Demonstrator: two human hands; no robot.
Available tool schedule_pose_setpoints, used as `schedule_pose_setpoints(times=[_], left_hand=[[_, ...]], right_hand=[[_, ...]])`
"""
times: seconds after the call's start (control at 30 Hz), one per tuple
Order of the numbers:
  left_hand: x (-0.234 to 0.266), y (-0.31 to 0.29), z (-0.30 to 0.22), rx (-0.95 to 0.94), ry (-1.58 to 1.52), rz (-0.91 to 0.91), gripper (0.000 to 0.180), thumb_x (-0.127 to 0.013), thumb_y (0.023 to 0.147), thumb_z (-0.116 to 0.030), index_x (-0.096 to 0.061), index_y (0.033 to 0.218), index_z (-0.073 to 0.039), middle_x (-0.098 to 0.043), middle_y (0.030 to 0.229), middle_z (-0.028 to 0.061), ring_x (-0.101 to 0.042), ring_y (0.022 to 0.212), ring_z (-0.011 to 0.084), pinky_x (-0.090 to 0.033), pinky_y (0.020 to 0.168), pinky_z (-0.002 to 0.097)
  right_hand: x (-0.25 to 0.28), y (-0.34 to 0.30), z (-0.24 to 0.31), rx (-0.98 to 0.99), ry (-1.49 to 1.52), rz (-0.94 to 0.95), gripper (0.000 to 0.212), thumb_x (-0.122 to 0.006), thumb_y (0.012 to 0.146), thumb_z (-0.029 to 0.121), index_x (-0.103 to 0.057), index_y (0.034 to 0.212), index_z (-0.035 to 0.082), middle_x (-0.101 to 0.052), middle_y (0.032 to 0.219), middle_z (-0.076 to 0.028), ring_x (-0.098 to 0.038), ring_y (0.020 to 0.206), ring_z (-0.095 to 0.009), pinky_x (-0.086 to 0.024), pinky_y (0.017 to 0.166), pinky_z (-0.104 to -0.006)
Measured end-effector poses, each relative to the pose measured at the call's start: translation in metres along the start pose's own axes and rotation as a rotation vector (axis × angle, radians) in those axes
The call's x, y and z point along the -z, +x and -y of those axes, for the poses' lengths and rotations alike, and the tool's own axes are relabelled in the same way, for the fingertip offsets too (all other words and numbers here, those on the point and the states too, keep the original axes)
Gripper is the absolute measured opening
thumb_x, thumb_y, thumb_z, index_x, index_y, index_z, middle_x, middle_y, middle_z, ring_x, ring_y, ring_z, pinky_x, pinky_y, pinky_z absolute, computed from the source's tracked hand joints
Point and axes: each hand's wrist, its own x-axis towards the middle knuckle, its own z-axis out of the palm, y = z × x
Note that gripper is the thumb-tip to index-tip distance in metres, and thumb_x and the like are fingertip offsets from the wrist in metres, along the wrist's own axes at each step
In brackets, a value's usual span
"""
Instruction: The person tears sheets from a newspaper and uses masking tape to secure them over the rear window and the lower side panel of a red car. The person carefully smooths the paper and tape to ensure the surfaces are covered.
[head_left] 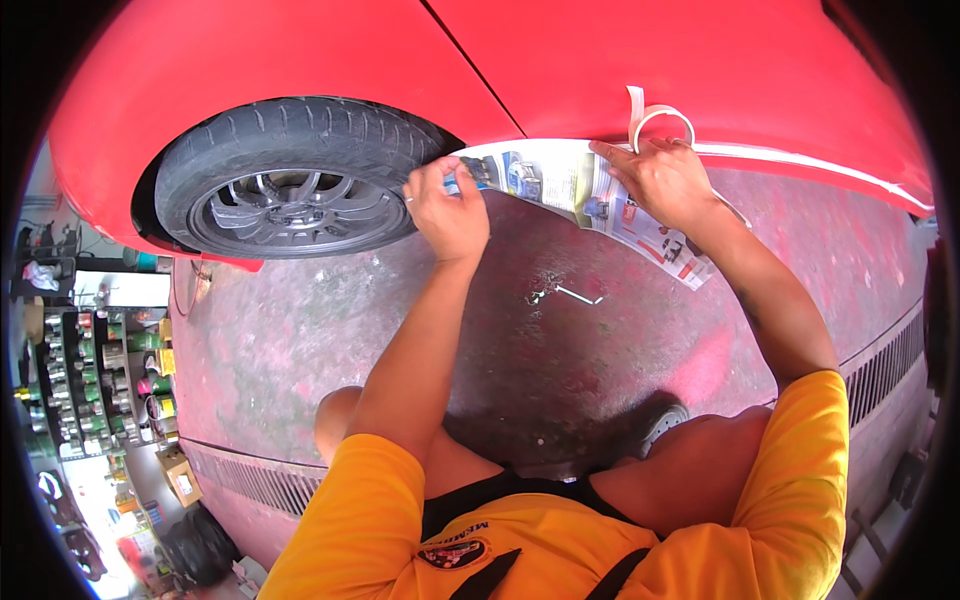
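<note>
A printed newspaper sheet (545,175) hangs along the lower edge of a red car body (640,60), just right of the wheel. My left hand (450,215) pinches the sheet's left end, close to the tire (300,130). Farther right, my right hand (672,183) is closed at the sill, its index finger stretched left along the sheet's upper edge. From behind its knuckles rises a thin cream ring of masking tape (680,112), with a short loose strip (636,105) beside it. My right fingertips are partly hidden. The sheet's lower right corner hangs free below my right wrist.
A grey multi-spoke wheel (290,212) stands at the left. On the stained concrete floor (300,320) lies a small bent white piece (580,296). Slotted drain grates (250,480) run along both sides. Shelves of cans (90,380) and a cardboard box (178,475) are at far left.
</note>
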Motion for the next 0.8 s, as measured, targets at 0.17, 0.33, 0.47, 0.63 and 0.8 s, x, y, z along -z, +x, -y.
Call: schedule_pose_setpoints(times=[0.17,0.33,0.47,0.63,0.8], left_hand=[[-0.005,-0.010,0.003,0.050,-0.062,0.044,0.029,-0.068,0.094,-0.008,-0.070,0.121,0.000,-0.071,0.119,0.0187,-0.066,0.113,0.0409,-0.050,0.099,0.0485],[-0.013,-0.011,0.005,0.097,-0.125,0.117,0.040,-0.065,0.094,-0.007,-0.064,0.133,0.003,-0.066,0.127,0.0224,-0.063,0.122,0.0416,-0.048,0.107,0.0493],[-0.022,-0.008,0.010,0.107,-0.146,0.161,0.044,-0.065,0.091,-0.004,-0.062,0.135,0.004,-0.065,0.128,0.0225,-0.063,0.122,0.0410,-0.048,0.107,0.0480],[-0.028,0.007,0.015,0.207,-0.235,0.328,0.049,-0.063,0.086,0.000,-0.062,0.135,0.005,-0.065,0.125,0.0229,-0.065,0.117,0.0386,-0.050,0.104,0.0453],[-0.021,0.019,0.021,0.523,-0.687,0.532,0.049,-0.058,0.093,-0.011,-0.062,0.141,0.001,-0.066,0.134,0.0143,-0.065,0.120,0.0269,-0.048,0.104,0.0356]], right_hand=[[0.007,0.004,0.006,-0.035,-0.004,0.079,0.046,-0.056,0.108,0.035,-0.059,0.153,0.029,-0.074,0.092,-0.011,-0.075,0.074,-0.026,-0.060,0.069,-0.0423],[0.011,0.004,0.007,-0.040,-0.023,0.114,0.046,-0.055,0.109,0.037,-0.059,0.154,0.030,-0.075,0.094,-0.012,-0.076,0.077,-0.025,-0.061,0.071,-0.0424],[0.012,0.004,0.006,-0.030,-0.023,0.110,0.046,-0.056,0.108,0.037,-0.059,0.153,0.030,-0.075,0.094,-0.011,-0.077,0.079,-0.025,-0.061,0.071,-0.0422],[0.012,0.003,0.008,-0.030,-0.032,0.119,0.046,-0.059,0.106,0.036,-0.060,0.152,0.030,-0.076,0.095,-0.010,-0.077,0.081,-0.025,-0.060,0.072,-0.0418],[0.007,-0.004,0.012,0.015,-0.030,0.019,0.046,-0.062,0.105,0.036,-0.062,0.150,0.029,-0.076,0.096,-0.009,-0.077,0.082,-0.026,-0.061,0.074,-0.0408]])
